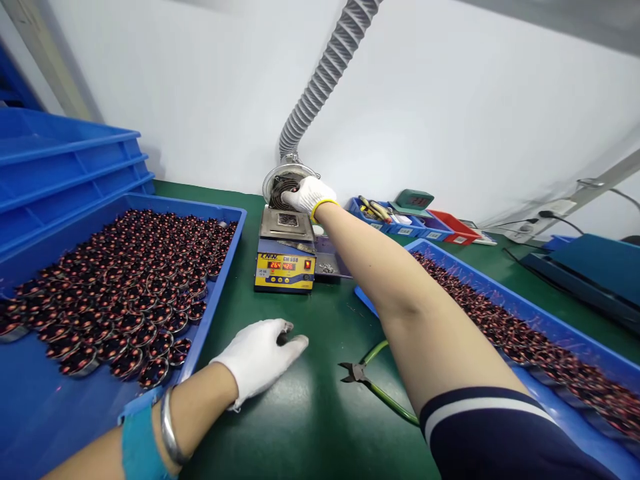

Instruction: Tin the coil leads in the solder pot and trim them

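**Right hand reaches over the heating unit while the left waits open**

At the left side of the green tabletop (320, 413), a blue plastic tray (30, 390) carries many round, dark metal-rimmed parts (130, 293). Beside its right edge your white-gloved left hand (263, 357) is open and appears empty, thumb spread from the fingers; whether it touches the tabletop you cannot tell.

Near the tabletop's far edge stands a yellow-and-blue box-shaped heating unit (285, 272) with a metal top and lit red digits. Behind that top is a black round ringed grille (284, 193), just below the grey ribbed hose (330, 70). Your white-gloved right hand (311, 195) reaches to the grille; its fingers are mostly hidden, so you cannot tell whether they grip anything.

The digits suggest heat, so your wrist is best held high, clear of the metal top, with small, steady finger movements. The green-handled cutters (356, 373) lie nearer you, blades toward your left hand; mind them. At the right side, a second blue tray (545, 393) holds reddish-wired parts (480, 313).
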Demonstrator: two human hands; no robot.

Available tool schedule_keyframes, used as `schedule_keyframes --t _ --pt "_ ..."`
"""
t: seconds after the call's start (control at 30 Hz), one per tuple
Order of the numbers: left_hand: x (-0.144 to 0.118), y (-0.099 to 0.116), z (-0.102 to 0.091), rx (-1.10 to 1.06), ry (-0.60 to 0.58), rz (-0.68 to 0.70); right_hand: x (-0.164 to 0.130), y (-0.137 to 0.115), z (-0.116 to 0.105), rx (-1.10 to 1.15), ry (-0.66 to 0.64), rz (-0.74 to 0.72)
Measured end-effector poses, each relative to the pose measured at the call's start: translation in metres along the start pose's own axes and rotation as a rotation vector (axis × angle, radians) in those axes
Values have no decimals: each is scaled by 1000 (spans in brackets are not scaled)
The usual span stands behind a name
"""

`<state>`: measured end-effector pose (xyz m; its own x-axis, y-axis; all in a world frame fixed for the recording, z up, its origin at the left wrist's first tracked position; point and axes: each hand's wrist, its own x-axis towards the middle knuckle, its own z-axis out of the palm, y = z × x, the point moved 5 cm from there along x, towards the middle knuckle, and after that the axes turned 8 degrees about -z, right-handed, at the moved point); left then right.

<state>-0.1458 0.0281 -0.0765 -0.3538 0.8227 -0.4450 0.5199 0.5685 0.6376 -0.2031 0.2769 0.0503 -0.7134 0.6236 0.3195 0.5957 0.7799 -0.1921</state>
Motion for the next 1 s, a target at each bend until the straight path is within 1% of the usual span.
schedule_keyframes --t 0.13,0.23,0.47,0.6,1.0 --pt "0 -1 1 -5 -6 -2 3 2 -11 56 39 -67" --pt "0 -2 1 0 -5 0 0 2 -15 53 55 -71" --pt "0 -1 1 11 -4 6 -9 -3 -2 -43 8 -34" --pt "-1 0 2 18 -17 4 -11 -6 5 -59 -22 -37" --pt "-1 0 0 38 -10 11 -10 -11 6 -75 -23 -46"
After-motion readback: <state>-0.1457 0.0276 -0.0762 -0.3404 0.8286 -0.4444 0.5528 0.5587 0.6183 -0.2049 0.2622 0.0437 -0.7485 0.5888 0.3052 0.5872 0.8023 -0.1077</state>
